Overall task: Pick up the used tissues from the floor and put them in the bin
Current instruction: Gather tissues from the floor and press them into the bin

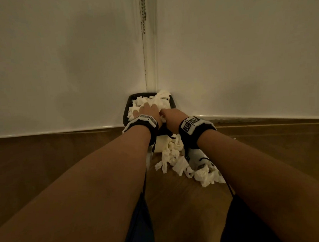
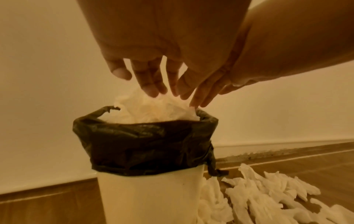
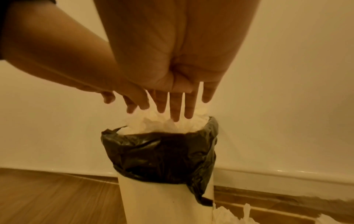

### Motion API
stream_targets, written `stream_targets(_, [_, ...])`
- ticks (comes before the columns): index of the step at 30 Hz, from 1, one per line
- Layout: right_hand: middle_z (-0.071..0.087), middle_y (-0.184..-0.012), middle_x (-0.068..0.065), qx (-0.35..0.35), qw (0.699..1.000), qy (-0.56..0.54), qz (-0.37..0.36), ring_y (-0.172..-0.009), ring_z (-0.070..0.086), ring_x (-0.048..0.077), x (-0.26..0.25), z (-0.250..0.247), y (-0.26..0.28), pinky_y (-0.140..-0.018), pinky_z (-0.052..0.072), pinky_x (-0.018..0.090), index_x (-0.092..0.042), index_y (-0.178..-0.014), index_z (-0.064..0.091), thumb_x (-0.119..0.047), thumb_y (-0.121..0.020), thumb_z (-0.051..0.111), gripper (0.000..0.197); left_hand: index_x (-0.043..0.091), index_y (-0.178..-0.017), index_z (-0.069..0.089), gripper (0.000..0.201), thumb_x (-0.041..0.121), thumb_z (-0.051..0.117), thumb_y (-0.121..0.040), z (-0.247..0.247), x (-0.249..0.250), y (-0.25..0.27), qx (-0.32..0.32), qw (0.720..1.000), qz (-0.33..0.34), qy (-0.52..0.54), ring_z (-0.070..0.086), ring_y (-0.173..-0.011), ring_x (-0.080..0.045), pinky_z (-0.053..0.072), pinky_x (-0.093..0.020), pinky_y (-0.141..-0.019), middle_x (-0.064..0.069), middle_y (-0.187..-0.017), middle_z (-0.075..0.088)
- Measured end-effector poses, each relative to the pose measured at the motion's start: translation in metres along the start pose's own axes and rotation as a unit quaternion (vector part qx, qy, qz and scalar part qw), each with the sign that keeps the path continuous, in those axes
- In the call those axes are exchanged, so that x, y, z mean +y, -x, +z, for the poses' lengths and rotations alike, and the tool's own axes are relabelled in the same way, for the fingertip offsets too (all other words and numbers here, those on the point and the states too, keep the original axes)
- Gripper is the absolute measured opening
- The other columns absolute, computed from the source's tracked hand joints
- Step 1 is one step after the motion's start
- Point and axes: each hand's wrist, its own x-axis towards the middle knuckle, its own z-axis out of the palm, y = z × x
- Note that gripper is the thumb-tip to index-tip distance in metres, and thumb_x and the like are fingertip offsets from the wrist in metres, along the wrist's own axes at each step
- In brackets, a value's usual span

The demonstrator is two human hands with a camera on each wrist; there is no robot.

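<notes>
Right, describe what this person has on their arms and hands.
Both forearms are bare, with no sleeves, gloves or rings visible. The left hand and right hand each have a black wrist strap carrying a boxy white camera unit. The right unit's top bears black-and-white square markers. Thin black cables hang below the wrists.

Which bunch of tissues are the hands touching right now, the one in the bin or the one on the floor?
The tissues heaped in the bin: the left hand and right hand reach it with straight fingers. The floor tissues lie untouched beside the bin.
</notes>
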Motion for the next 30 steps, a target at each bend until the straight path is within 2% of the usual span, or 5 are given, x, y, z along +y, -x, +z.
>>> stream_targets(4, [0.061, -0.120, 0.015, 0.018, 1.000, 0.016, 0.014, -0.109, 0.058, 0.030, 0.013, -0.012, 0.021, -0.090, 0.043, 0.031, -0.005, -0.117, 0.059, -0.014, -0.093, 0.051, 0.027, 0.007, -0.132, 0.046, 0.040, 0.020, 0.038, -0.096, -0.016, 0.019, 0.009, 0.025, 0.998, 0.045, 0.037, 0.042, -0.128, -0.034, 0.033, -0.047, -0.107, -0.016, -0.138, 0.045])
stream_targets(8, [0.062, -0.121, 0.013, 0.011, 0.999, -0.003, 0.050, -0.110, 0.058, 0.030, 0.031, -0.013, 0.042, -0.092, 0.046, 0.034, -0.006, -0.122, 0.058, -0.016, -0.091, 0.055, 0.032, 0.004, -0.115, 0.059, 0.029, 0.017, 0.042, -0.095, -0.014, 0.032, 0.025, -0.004, 0.994, 0.097, 0.052, 0.058, -0.110, -0.031, 0.047, -0.036, -0.087, -0.015, -0.120, 0.060])
stream_targets(18, [0.064, -0.116, 0.011, -0.055, 0.987, -0.045, 0.144, -0.103, 0.061, 0.028, 0.079, 0.026, 0.059, -0.092, 0.050, 0.039, -0.009, -0.113, 0.065, -0.016, -0.091, 0.051, 0.027, 0.008, -0.122, 0.058, 0.031, 0.014, 0.043, -0.096, 0.037, 0.060, 0.049, -0.154, 0.970, 0.187, 0.035, 0.055, -0.114, -0.031, 0.047, -0.037, -0.095, -0.015, -0.131, 0.053])
stream_targets(25, [0.047, -0.140, 0.009, -0.135, 0.982, -0.016, 0.134, -0.125, 0.047, 0.032, 0.092, 0.070, 0.041, -0.102, 0.043, 0.046, -0.019, -0.130, 0.053, -0.022, -0.088, 0.055, 0.042, 0.014, -0.129, 0.050, 0.034, 0.012, 0.043, -0.096, 0.115, 0.034, 0.034, -0.175, 0.977, 0.096, 0.074, 0.046, -0.123, -0.030, 0.039, -0.036, -0.100, -0.013, -0.135, 0.046])
stream_targets(30, [0.054, -0.131, 0.014, -0.135, 0.979, -0.055, 0.143, -0.116, 0.054, 0.032, 0.088, 0.102, 0.039, -0.097, 0.047, 0.039, -0.009, -0.127, 0.057, -0.014, -0.092, 0.052, 0.036, 0.020, -0.127, 0.048, 0.041, 0.008, 0.053, -0.088, 0.148, 0.023, 0.022, -0.185, 0.973, 0.028, 0.137, 0.049, -0.116, -0.031, 0.045, -0.037, -0.092, -0.011, -0.131, 0.042])
